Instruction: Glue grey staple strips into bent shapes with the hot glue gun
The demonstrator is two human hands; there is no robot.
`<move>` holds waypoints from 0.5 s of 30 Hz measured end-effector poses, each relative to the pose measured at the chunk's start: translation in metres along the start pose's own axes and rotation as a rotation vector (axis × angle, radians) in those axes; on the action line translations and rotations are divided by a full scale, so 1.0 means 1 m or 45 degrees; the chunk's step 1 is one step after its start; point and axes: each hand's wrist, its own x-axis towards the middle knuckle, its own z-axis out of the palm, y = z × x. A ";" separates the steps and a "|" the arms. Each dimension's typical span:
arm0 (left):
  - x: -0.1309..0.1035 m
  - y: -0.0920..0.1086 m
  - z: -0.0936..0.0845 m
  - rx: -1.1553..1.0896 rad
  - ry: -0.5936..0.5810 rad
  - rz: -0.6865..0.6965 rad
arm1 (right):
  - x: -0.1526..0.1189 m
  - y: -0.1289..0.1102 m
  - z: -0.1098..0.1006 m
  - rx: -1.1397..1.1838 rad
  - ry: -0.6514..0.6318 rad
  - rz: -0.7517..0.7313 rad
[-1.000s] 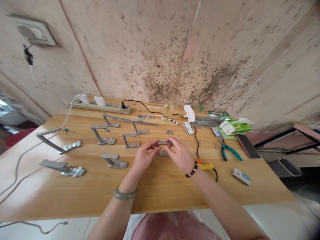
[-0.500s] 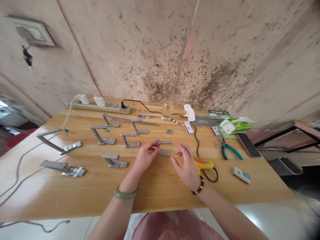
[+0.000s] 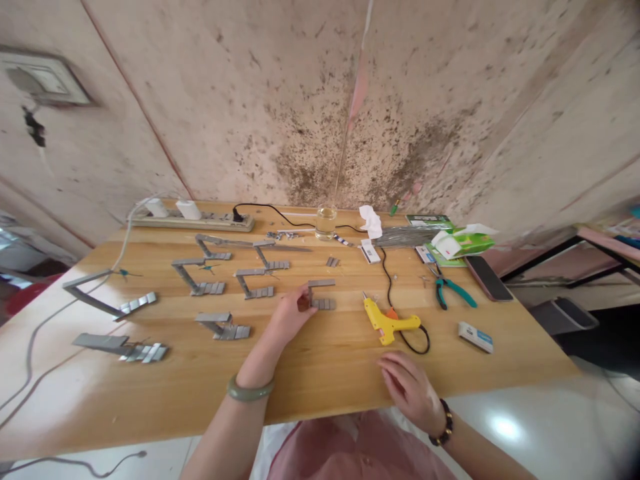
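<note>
At the middle of the table, my left hand (image 3: 290, 313) pinches the left side of a small grey bracket-shaped piece (image 3: 323, 304), which has a flat top bar and a segmented base. My right hand (image 3: 407, 387) rests near the table's front edge, its fingers loosely together and holding nothing. Just beyond it lies a yellow glue gun (image 3: 390, 321) with its nozzle pointing up and left. Several similar grey pieces stand to the left, among them a low one (image 3: 223, 325) and a larger one (image 3: 95, 297).
A power strip (image 3: 200, 221) and a glass of yellowish liquid (image 3: 326, 223) sit by the wall. Teal-handled pliers (image 3: 455, 291), a phone (image 3: 489, 278), a small box (image 3: 475, 337) and a green tissue pack (image 3: 467, 240) are at the right. Cables cross the left side.
My right hand has drawn back from the bracket piece to the lower right, uncovering the glue gun. My left hand stays at the piece. The view has shifted slightly.
</note>
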 end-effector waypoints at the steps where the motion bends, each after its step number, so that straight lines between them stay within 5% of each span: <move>1: 0.000 -0.001 0.000 0.048 0.001 0.022 | 0.001 0.000 0.000 -0.008 0.023 0.020; 15: 0.005 -0.009 -0.004 0.382 -0.075 0.056 | 0.006 -0.002 0.003 0.046 -0.024 0.070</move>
